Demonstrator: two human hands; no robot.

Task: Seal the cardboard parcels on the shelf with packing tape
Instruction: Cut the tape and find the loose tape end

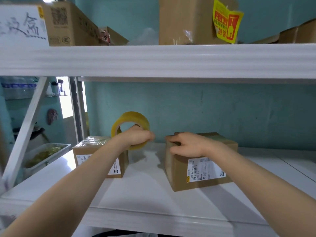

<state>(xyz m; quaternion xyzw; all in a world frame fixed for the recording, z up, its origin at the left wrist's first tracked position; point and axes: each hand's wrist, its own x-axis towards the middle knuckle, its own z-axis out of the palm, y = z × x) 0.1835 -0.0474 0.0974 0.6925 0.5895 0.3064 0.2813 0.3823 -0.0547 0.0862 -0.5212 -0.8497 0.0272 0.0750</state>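
a person's left hand (136, 140) gripped a roll of yellowish packing tape (131, 119), fingers curled through its core, above the middle of the white shelf (145, 185). the right hand (186, 144) pressed loosely spread fingers on the top left edge of a cardboard parcel (179, 173) right of centre. the tape would likely go best drawn taut along the flap seam, parcel pinned. its shipping label (203, 169) read roughly "163a b020-00"; a second parcel (93, 142), near the shelf's left end, showed "n45".

A yellowish translucent tape roll (130, 130) is seen; brown parcels (201, 161) bear white labels (205, 170); the shelf (145, 194) is white, the far wall (222, 113) teal.
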